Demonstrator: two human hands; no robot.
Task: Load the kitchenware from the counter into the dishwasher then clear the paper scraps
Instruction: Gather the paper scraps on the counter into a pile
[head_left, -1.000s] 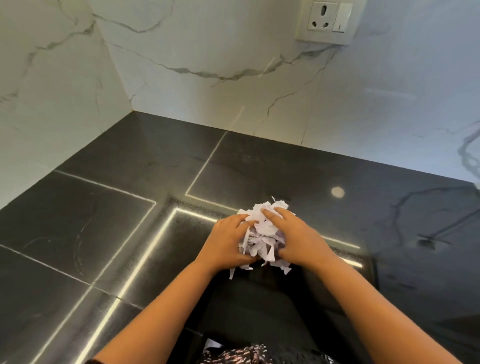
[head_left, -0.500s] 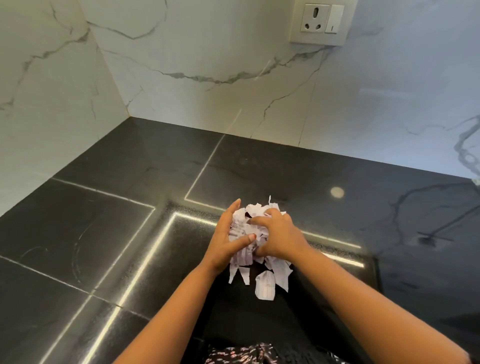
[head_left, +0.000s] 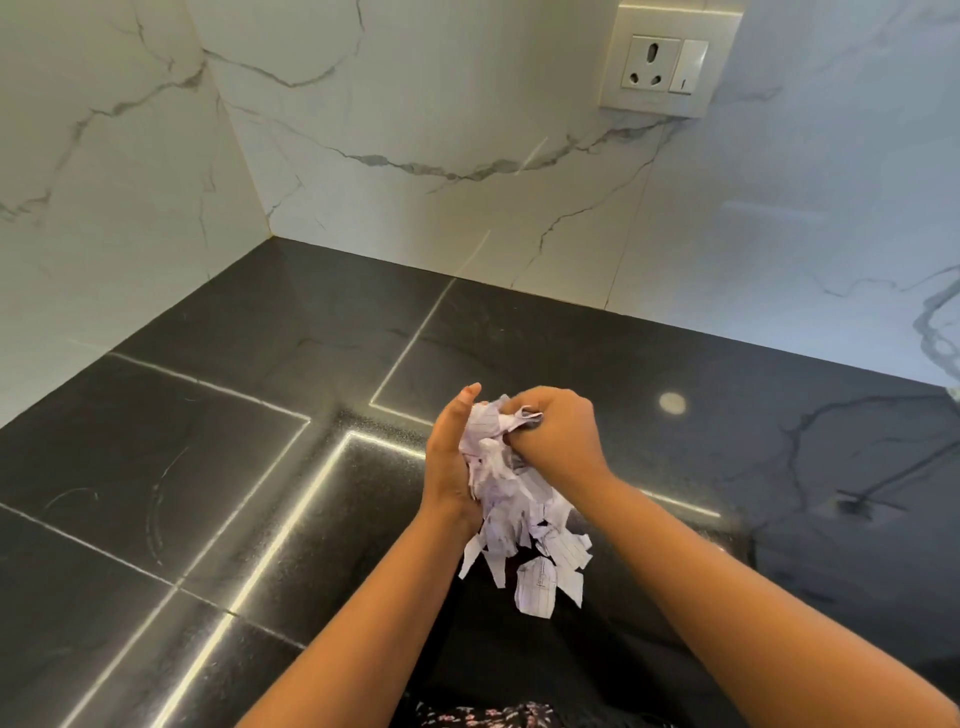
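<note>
Fingers (head_left: 535, 402) of the right hand (head_left: 561, 441) curl round a wad of torn lined white paper scraps (head_left: 511, 509) above the black stone counter (head_left: 208, 467), straight fingers of the left hand (head_left: 449, 462) pressing its side, the wad running lengthwise toward the person, more strips dangling than before.

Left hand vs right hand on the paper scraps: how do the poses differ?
1. The left hand keeps its fingers straight, palm flat against the paper scraps; the right hand has its fingers curled into them.
2. The left hand stands edge-up at their left side; the right hand comes over their top and right side.
Shared: both touch the same bunch, with loose pieces hanging below.
</note>
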